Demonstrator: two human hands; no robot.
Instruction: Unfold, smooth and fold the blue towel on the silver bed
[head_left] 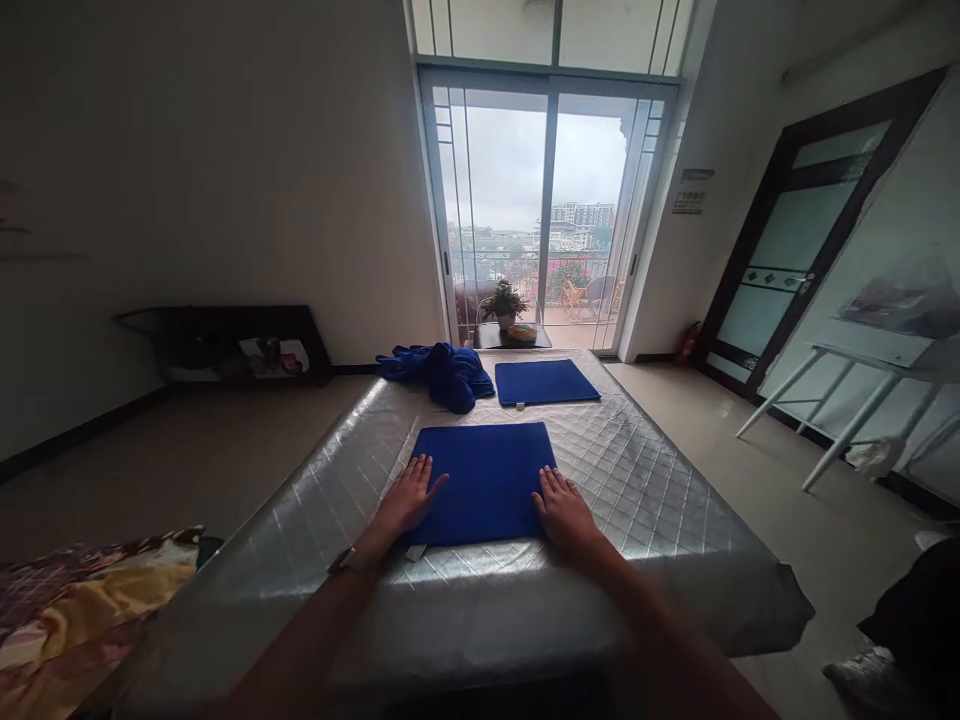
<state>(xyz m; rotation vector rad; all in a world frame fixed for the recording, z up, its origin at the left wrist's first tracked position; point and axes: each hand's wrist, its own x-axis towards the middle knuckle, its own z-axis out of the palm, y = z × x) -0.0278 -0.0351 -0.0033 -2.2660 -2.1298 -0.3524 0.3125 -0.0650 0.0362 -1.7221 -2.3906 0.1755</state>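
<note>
A flat blue cloth (484, 485), squared into a neat rectangle, lies in front of me on a mattress with a shiny quilted cover (637, 500). My left hand (409, 492) rests on its left edge with the fingers stretched out. On the opposite edge lies my right hand (564, 508), also flat, fingers extended. A small white tag sticks out at the cloth's near left corner. Farther back is a second flat blue cloth (547, 382), with a crumpled blue cloth (442, 372) heaped to its left.
Beyond the mattress a potted plant (505, 303) stands on a small dark table before glass sliding doors. A pale folding table (870, 345) is at right, and a person's dark-clad leg (919, 620) shows at lower right. Patterned bedding (97, 610) lies at lower left.
</note>
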